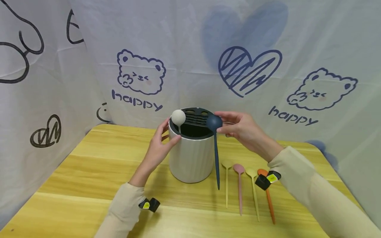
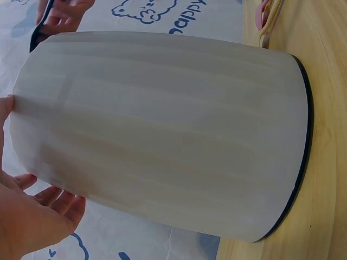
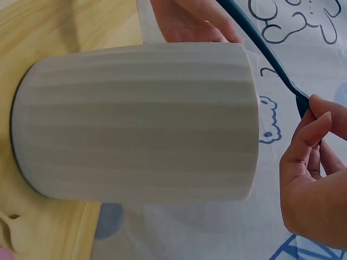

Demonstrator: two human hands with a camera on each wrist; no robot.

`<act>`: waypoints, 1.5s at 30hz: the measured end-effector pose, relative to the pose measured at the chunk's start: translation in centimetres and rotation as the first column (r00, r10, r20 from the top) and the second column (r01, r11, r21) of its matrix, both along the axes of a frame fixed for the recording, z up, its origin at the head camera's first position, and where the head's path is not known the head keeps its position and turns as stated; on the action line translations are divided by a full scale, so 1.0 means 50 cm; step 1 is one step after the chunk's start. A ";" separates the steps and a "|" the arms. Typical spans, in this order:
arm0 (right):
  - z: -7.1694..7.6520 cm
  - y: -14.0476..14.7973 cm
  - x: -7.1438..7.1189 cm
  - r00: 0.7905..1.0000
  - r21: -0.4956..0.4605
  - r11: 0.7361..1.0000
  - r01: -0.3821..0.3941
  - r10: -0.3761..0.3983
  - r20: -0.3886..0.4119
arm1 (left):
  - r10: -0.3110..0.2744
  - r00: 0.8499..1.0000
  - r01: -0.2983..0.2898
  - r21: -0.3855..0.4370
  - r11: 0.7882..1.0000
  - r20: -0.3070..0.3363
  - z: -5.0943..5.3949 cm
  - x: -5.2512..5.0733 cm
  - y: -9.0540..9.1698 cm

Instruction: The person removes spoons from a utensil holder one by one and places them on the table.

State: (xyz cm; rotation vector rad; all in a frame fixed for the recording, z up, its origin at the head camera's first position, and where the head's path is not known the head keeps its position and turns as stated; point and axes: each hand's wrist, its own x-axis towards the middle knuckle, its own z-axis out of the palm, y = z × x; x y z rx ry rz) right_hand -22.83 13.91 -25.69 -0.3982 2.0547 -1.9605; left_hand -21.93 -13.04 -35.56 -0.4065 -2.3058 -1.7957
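A white ribbed utensil holder (image 1: pixel 191 158) with a dark slotted insert stands upright on the table. My left hand (image 1: pixel 159 145) holds its left side near the rim, thumb at the front and fingers round the side. A white spoon (image 1: pixel 178 117) stands in the holder, bowl up, its lower handle hidden inside. My right hand (image 1: pixel 238 127) pinches a dark blue spoon (image 1: pixel 216 155) at the bowl, beside the holder's right rim. That spoon's handle hangs down outside the holder. In the right wrist view, the fingertips (image 3: pixel 320 105) close on the blue spoon's bowl end.
On the wooden table (image 1: pixel 89 165), right of the holder, lie a pale yellow spoon (image 1: pixel 227 185), a pink spoon (image 1: pixel 239 188), another yellow spoon (image 1: pixel 254 195) and an orange spoon (image 1: pixel 270 205), roughly parallel. A printed cloth (image 1: pixel 190 43) hangs behind the table.
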 end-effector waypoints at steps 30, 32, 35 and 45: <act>-0.131 0.116 0.020 0.992 0.083 0.995 0.046 -0.055 0.109 | -0.005 1.000 0.005 0.006 1.000 0.004 0.000 0.002 0.000; -0.144 0.126 0.020 0.992 0.076 0.996 0.045 -0.053 0.114 | -0.005 1.000 0.005 0.004 1.000 0.005 0.001 0.002 -0.001; -0.164 0.144 0.018 0.989 0.077 0.996 0.048 -0.058 0.133 | -0.006 1.000 0.006 0.003 1.000 0.004 0.003 0.002 -0.002; -0.226 0.214 0.001 0.979 0.156 0.987 0.026 -0.057 0.194 | -0.010 1.000 0.010 0.006 1.000 0.001 0.002 0.003 -0.002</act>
